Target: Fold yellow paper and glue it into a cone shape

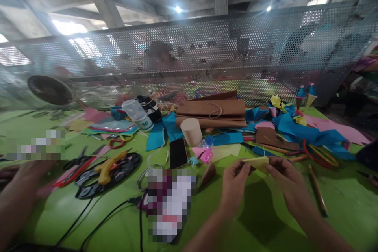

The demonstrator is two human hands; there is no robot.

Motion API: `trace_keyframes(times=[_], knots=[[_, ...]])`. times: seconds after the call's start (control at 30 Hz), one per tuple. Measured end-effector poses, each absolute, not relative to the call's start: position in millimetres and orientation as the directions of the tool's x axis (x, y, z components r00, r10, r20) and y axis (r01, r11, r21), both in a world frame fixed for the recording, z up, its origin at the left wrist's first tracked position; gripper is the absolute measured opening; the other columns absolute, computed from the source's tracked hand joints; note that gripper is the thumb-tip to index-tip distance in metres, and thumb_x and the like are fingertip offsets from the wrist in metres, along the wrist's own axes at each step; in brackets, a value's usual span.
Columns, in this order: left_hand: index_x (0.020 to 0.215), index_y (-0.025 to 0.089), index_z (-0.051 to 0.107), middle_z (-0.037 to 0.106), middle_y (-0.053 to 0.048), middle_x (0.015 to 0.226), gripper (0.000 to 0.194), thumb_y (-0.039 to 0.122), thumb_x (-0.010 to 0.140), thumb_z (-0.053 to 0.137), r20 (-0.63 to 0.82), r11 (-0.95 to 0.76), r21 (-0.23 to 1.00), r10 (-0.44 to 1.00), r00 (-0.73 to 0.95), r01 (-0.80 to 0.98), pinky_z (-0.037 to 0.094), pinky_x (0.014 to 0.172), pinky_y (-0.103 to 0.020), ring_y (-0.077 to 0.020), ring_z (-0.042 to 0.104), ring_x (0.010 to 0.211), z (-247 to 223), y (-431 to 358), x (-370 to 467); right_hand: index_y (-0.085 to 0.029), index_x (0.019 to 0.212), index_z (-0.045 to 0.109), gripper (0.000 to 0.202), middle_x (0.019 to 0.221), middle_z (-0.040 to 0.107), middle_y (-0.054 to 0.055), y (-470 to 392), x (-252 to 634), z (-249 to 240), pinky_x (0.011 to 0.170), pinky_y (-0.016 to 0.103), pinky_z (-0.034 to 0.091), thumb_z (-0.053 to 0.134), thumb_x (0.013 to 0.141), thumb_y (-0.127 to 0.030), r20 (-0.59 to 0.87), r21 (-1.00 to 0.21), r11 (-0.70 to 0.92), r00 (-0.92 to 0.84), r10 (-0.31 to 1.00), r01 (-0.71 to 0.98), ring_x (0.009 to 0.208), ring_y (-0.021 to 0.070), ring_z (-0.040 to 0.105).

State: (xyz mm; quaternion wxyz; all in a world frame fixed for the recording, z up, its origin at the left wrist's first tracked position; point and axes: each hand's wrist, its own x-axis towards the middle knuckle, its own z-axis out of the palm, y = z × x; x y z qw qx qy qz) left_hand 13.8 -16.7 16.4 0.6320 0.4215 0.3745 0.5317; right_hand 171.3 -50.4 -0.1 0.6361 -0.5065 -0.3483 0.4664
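Note:
Both hands meet above the green tabletop, over a small folded yellow sheet point(258, 162), which looks like paper. My left hand point(235, 179) is closed, pinching the sheet's left end between thumb and fingers. At the opposite end, my right hand point(285, 175) is also closed, with thumb and fingertips on the sheet. A thin pale strip sticks up from its top edge. To the left of my left hand stands a folded brown piece point(208, 175). A pencil-like wooden stick point(319, 193) lies right of my right hand.
Another person's hand point(32, 171) is at far left. Nearby are a yellow-handled tool point(108, 169) on a black stand, trailing cables, a phone point(178, 153) and a cream roll point(191, 132). Brown sheets point(211, 110), blue scraps point(313, 132) and red-and-yellow-handled scissors point(320, 155) lie before a perforated metal screen point(189, 55).

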Motion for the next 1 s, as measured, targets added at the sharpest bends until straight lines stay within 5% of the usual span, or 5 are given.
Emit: trace_keyframes(times=[0.43,0.67,1.0], knots=[[0.081,0.014,0.08,0.074,-0.005,0.078,0.032,0.046,0.077,0.083,-0.002,0.061,0.927,0.988,0.158,-0.37,0.054,0.077,-0.028,-0.0168,0.066,0.075,12,-17,14,-0.025,0.086,0.071,0.034,0.084,0.069,-0.002,-47,173,2,0.071,0.026,0.049,0.092,0.071,-0.049,-0.054,-0.973,0.03,0.348,0.936,-0.23,0.079,0.0166,0.061],[0.087,0.014,0.08,0.074,-0.006,0.084,0.031,0.044,0.082,0.078,0.039,0.023,0.941,0.984,0.174,-0.339,0.054,0.079,-0.029,-0.0186,0.066,0.081,6,-15,14,-0.028,0.105,0.076,0.038,0.101,0.074,0.003,-45,177,7,0.077,0.028,0.051,0.085,0.079,-0.054,-0.025,-0.977,0.028,0.243,0.97,-0.212,0.092,0.0214,0.065],[0.089,0.013,0.078,0.073,-0.007,0.085,0.029,0.041,0.086,0.073,0.078,-0.023,0.964,0.976,0.202,-0.265,0.051,0.078,-0.029,-0.0192,0.063,0.082,-1,-15,13,-0.026,0.089,0.081,0.031,0.086,0.076,0.001,-43,179,3,0.067,0.026,0.05,0.09,0.073,-0.051,-0.08,-0.969,-0.011,0.27,0.96,-0.248,0.077,0.0181,0.064]])
